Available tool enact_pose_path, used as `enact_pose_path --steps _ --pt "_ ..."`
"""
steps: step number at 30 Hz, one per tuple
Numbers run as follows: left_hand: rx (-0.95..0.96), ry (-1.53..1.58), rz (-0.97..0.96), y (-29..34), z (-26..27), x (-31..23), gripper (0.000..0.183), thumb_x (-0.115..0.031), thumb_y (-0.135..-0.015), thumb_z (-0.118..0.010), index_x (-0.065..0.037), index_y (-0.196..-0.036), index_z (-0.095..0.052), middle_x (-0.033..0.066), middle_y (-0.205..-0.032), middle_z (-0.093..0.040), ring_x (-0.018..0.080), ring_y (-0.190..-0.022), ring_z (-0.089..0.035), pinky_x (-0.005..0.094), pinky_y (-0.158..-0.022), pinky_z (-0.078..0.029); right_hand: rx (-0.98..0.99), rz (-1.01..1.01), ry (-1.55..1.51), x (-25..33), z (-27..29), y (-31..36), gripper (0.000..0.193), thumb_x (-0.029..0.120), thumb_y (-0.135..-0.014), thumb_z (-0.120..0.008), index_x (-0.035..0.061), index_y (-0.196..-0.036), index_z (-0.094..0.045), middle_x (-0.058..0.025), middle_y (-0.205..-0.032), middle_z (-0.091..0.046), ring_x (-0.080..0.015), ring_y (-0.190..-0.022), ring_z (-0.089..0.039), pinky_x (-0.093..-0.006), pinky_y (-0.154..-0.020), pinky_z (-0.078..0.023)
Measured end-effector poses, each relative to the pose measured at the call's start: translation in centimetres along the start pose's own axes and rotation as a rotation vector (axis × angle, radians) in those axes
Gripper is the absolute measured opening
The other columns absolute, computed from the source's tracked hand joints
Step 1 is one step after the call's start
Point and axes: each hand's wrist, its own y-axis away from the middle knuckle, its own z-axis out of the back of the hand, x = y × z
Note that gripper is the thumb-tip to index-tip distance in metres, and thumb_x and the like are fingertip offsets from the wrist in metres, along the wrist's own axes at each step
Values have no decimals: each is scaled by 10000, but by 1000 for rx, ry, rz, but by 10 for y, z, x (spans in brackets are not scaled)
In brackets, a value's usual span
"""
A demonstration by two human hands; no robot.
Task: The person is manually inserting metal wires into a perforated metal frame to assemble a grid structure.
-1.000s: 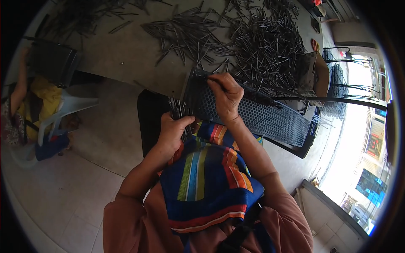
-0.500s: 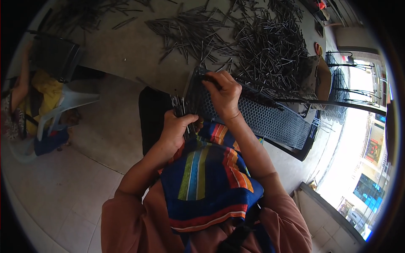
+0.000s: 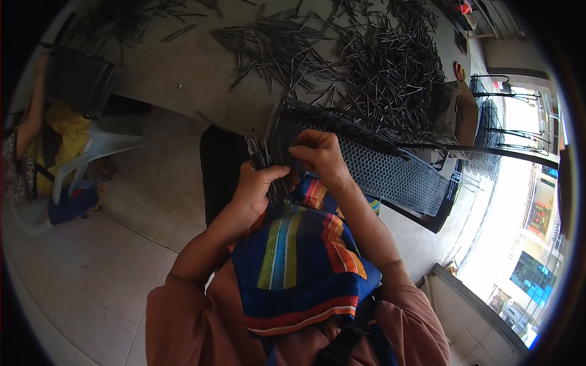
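**Head view: feeding rods into a mesh panel, one at a time**

Head camera looks down on the work. At far left another person in yellow sits by a pale plastic chair, well apart from it. Nearer the middle, the left hand is closed around a bundle of thin dark metal rods, the fingers wrapped tight with the rod ends sticking up above the fist. Just beside it, the right hand is pinched shut, fingertips together on what looks like a single rod at the near edge of a black perforated mesh panel; the rod itself is too thin to make out surely. The panel rests partly over the lap, on a striped blue cloth, and runs away to the right. Beyond it, loose rods lie scattered in heaps on the grey desk.

To do this well, I judge, the bundle should stay upright and close to the panel so each pick is short. The pinching hand should line the rod with its hole before pushing, since a slanted rod could jam or bend. Bracing the panel against the lap keeps the holes from shifting.
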Motion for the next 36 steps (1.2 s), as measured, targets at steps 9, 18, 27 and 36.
enact_pose_path --steps 9,18,27,36 --pt "-30 -53 -39 0 0 5 136 36 -797 -606 64 -924 -646 137 -786 -677 217 -615 -669 309 -555 -553 43 12 88 -13 -4 9 99 56 -788 -699 -19 -844 -667 -5 -623 -593 -57 -495 -505 -210 -437 -351" --pt "-58 -256 -84 2 0 7 97 22 -786 -623 61 -870 -653 141 -783 -681 202 -625 -669 293 -554 -533 -116 101 37 4 8 13 81 50 -848 -646 -14 -891 -670 0 -623 -583 -52 -504 -498 -206 -465 -363" --pt "-104 -194 -39 -4 -1 3 145 22 -783 -609 53 -922 -630 162 -810 -682 244 -677 -681 326 -582 -542 -427 672 235 -1 11 -9 117 -49 -853 -618 0 -944 -672 11 -746 -579 -32 -596 -476 -187 -535 -370" --pt "-64 -130 -47 -8 2 4 135 3 -788 -624 63 -910 -622 171 -781 -675 260 -655 -675 347 -581 -552 -438 762 382 3 12 -6 159 -79 -806 -629 -16 -945 -670 -48 -809 -623 -84 -673 -553 -218 -598 -430"
